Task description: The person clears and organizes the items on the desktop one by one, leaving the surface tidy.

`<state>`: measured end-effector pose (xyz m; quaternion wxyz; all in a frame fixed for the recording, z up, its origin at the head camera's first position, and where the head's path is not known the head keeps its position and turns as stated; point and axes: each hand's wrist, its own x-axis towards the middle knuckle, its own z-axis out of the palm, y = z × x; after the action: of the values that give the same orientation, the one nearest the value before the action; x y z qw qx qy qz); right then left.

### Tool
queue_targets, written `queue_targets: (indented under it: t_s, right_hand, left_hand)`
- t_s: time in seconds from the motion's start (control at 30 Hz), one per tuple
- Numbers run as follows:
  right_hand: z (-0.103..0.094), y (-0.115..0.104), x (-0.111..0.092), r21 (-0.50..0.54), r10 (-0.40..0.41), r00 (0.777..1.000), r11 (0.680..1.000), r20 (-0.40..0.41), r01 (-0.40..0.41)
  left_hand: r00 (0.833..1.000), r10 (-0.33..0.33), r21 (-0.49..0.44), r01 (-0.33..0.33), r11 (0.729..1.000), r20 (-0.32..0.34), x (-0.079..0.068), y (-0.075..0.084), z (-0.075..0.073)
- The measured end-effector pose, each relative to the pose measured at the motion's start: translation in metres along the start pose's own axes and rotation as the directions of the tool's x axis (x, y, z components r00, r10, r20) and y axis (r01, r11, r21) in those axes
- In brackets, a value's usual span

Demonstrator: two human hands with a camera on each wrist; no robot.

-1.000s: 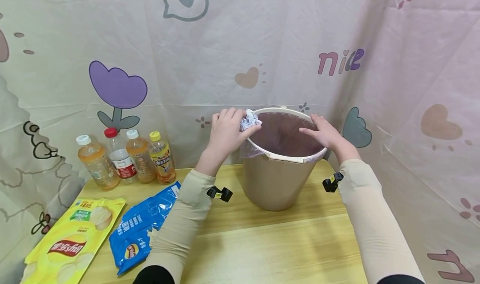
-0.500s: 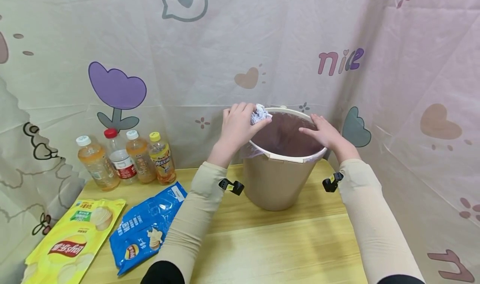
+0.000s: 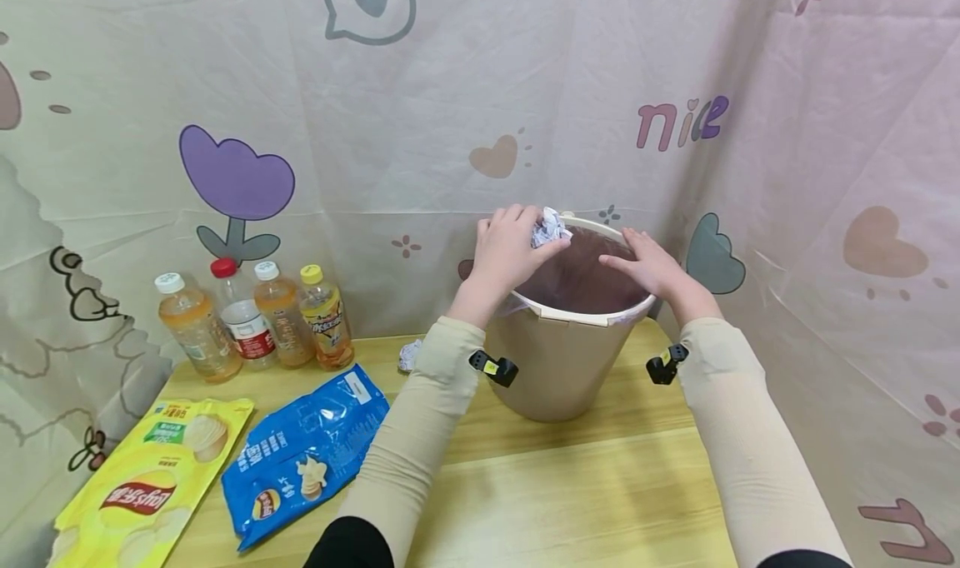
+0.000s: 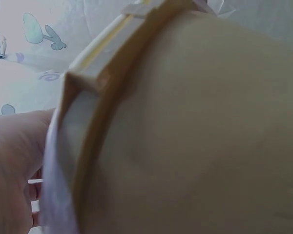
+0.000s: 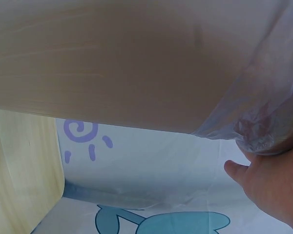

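Observation:
In the head view my left hand (image 3: 508, 251) grips a crumpled ball of white paper (image 3: 550, 228) between thumb and fingers, over the left side of a beige trash bin (image 3: 551, 364). A clear plastic liner (image 5: 263, 109) folds over the bin's rim, seen close in the right wrist view. My right hand (image 3: 654, 266) rests at the right rim with its fingers fairly straight and the thumb reaching over the opening. The left wrist view shows the bin's wall and rim (image 4: 100, 112) close up, part of the left hand (image 4: 12, 165) beyond them; the paper is hidden there.
A second paper ball (image 3: 409, 356) lies on the wooden table (image 3: 570, 501), partly behind my left sleeve. A blue chip bag (image 3: 303, 460) and a yellow chip bag (image 3: 153, 476) lie at the left. Several bottles (image 3: 281, 314) stand behind them, before a patterned cloth (image 3: 450, 93).
My left hand has moved right with the paper ball, from beside the bin's left rim to over the opening. The second paper ball has come into view. My right hand stays put.

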<state>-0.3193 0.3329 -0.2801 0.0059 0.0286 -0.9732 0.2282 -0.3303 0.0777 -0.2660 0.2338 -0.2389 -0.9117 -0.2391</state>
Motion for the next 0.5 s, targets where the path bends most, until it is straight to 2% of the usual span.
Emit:
queue_targets:
  t_s: [0.23, 0.5]
  right_hand:
    - [-0.001, 0.0, -0.001, -0.004, -0.004, 1.0, 1.0, -0.004, 0.004]
    - [-0.001, -0.001, -0.001, 0.003, -0.001, 1.0, 1.0, -0.006, 0.001]
  left_hand:
    - [0.997, -0.015, 0.016, 0.014, 1.0, 0.072, 0.004, 0.009, 0.01]
    - [0.99, -0.006, 0.029, 0.002, 1.0, 0.14, 0.007, 0.011, 0.017]
